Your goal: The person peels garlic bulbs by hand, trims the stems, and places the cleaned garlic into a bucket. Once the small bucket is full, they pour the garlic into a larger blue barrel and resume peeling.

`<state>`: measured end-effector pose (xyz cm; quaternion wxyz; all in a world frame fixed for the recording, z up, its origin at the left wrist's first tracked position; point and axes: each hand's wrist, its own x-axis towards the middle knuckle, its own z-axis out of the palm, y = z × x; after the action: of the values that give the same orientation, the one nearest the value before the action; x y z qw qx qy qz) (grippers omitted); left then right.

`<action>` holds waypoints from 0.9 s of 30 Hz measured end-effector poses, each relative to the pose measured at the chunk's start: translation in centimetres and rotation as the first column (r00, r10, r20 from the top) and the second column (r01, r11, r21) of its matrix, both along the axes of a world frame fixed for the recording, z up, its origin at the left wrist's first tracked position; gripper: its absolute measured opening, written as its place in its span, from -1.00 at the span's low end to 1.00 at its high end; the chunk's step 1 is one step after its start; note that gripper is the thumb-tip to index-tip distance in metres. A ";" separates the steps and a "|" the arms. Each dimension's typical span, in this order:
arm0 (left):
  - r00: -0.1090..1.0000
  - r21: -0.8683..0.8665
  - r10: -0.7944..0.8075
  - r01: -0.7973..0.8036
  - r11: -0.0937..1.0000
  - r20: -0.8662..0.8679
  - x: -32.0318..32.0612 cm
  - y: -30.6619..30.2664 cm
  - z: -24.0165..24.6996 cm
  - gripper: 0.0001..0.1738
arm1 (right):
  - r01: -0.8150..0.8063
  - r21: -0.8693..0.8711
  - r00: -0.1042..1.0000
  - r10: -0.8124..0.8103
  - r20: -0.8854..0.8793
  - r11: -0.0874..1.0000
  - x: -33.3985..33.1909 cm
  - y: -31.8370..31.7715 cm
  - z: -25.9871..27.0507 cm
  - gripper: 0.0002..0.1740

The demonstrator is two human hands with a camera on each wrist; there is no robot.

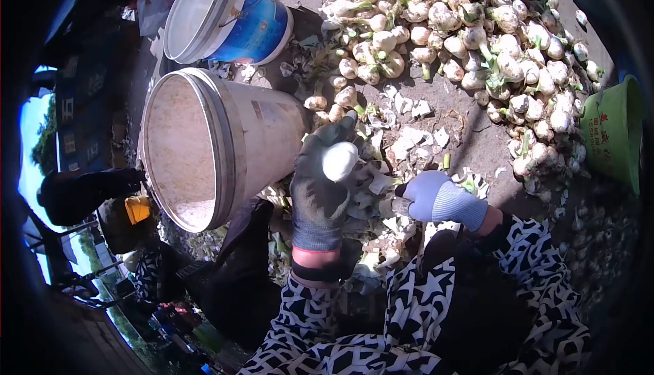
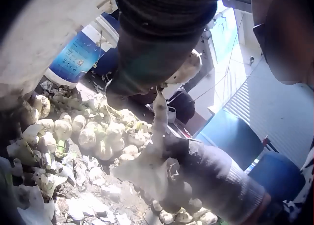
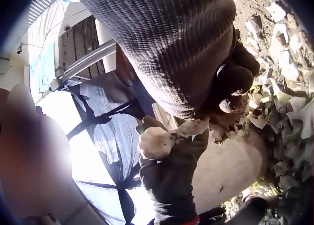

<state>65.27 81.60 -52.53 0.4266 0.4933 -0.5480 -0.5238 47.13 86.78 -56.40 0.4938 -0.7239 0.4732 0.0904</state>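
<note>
A white garlic bulb [image 1: 340,162] lies in my left hand [image 1: 321,194], which wears a dark grey-green glove and grips it with curled fingers. In the right wrist view the lobed bulb [image 3: 156,143] shows in that glove, with a pale strip of skin [image 3: 191,128] running from it to my right hand. My right hand [image 1: 439,198], in a lavender knit glove with dark fingertips, is just right of the bulb. Its fingers are curled and pinch the skin [image 2: 159,118], as the left wrist view shows. Parts of the fingers are hidden in shadow.
A large pile of garlic bulbs [image 1: 470,34] spreads ahead and right. A dirty white bucket [image 1: 266,126] lies at the left, close to my left hand, with a blue-and-white bucket [image 1: 255,31] behind. A green bucket [image 1: 610,130] stands far right. Peel scraps [image 1: 412,143] litter the ground.
</note>
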 end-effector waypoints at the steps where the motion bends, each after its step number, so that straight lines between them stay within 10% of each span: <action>1: 0.863 0.262 0.123 0.011 0.965 -0.490 0.0 -0.7 0.5 -0.57 | -0.213 0.078 0.976 0.208 0.062 0.974 0.4 0.7 0.2 -0.64; 2: 0.496 0.468 0.344 0.150 0.871 -0.798 0.1 -1.2 1.1 -0.53 | -0.231 0.165 0.962 0.199 0.187 0.959 0.7 0.9 1.3 -0.68; 3: 0.399 0.485 0.367 0.249 0.839 -0.840 0.9 -1.5 0.3 -0.50 | -0.135 0.038 0.940 0.115 0.321 0.990 0.3 1.5 0.1 -0.67; 6: 0.438 0.611 0.490 0.191 0.769 -0.754 0.5 -1.3 -0.4 -0.52 | 0.303 -0.140 0.881 -0.221 0.419 0.943 -0.9 0.3 0.4 -0.62; 7: 0.439 0.610 0.487 0.197 0.768 -0.755 0.1 -1.2 -0.6 -0.52 | 0.474 0.328 0.661 -0.576 0.481 0.817 -1.0 -0.7 2.3 -0.47; 10: 0.493 0.574 0.430 0.185 0.798 -0.757 -0.9 -0.5 -1.3 -0.55 | 0.563 -0.058 0.726 -0.460 0.511 0.824 0.4 -3.2 2.6 -0.47; 12: 0.995 0.115 0.000 0.011 0.993 -0.097 -1.2 0.0 -2.0 -0.56 | 0.597 0.012 0.668 -0.505 0.546 0.802 1.8 -4.4 1.3 -0.58; 13: 0.729 0.329 0.164 0.089 0.940 -0.664 -1.1 -0.5 -2.2 -0.55 | 0.537 0.280 0.581 -0.590 0.560 0.796 1.7 -4.8 1.9 -0.68; 14: 0.643 0.476 0.346 0.034 0.879 -0.684 -0.9 -1.2 -2.6 -0.54 | 0.534 0.281 0.583 -0.588 0.561 0.798 1.3 -4.7 2.6 -0.68; 17: 0.737 0.468 0.380 -0.097 0.878 -0.559 -0.4 -1.2 -3.8 -0.50 | 0.231 0.670 0.001 -0.689 0.725 0.705 0.2 -3.6 2.8 -0.79; 18: 0.675 0.469 0.379 -0.055 0.881 -0.633 0.1 -1.2 -5.4 -0.51 | 0.192 0.743 -0.028 -0.754 0.657 0.641 -1.0 -3.4 2.7 -0.79; 20: 0.555 0.681 0.607 -0.095 0.726 -0.569 -0.8 -1.2 -3.4 -0.53 | 0.212 0.801 0.052 -0.825 0.563 0.560 -2.0 -3.3 2.7 -0.80; 21: 0.555 0.682 0.605 -0.090 0.726 -0.571 -0.7 -1.0 -3.6 -0.53 | 0.536 0.212 0.467 -0.496 0.732 0.817 -1.7 -3.3 -1.1 -0.80; 22: 0.559 0.679 0.576 -0.033 0.734 -0.596 -0.5 -1.0 -3.8 -0.55 | 0.479 -0.249 0.818 -0.324 0.475 0.842 -1.6 -3.2 -1.1 -0.76; 23: 0.561 0.675 0.550 0.022 0.738 -0.619 -0.5 -0.9 -3.9 -0.58 | 0.290 -0.279 0.952 -0.246 0.181 0.915 -1.6 -3.2 -1.1 -0.76; 24: 0.557 0.676 0.552 0.023 0.736 -0.620 -0.5 -0.7 -4.0 -0.58 | 0.092 -0.243 0.984 -0.126 -0.128 0.966 -1.5 -3.2 -1.2 -0.75; 27: 0.560 0.708 0.591 -0.009 0.706 -0.581 -0.8 -0.7 -3.2 -0.59 | 0.111 -0.229 0.986 -0.136 -0.100 0.967 -1.5 -2.2 -2.4 -0.70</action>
<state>64.47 80.93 -55.70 0.5151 0.4209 0.0036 -0.7466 45.66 84.55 -58.85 0.3860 -0.7374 0.5522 0.0473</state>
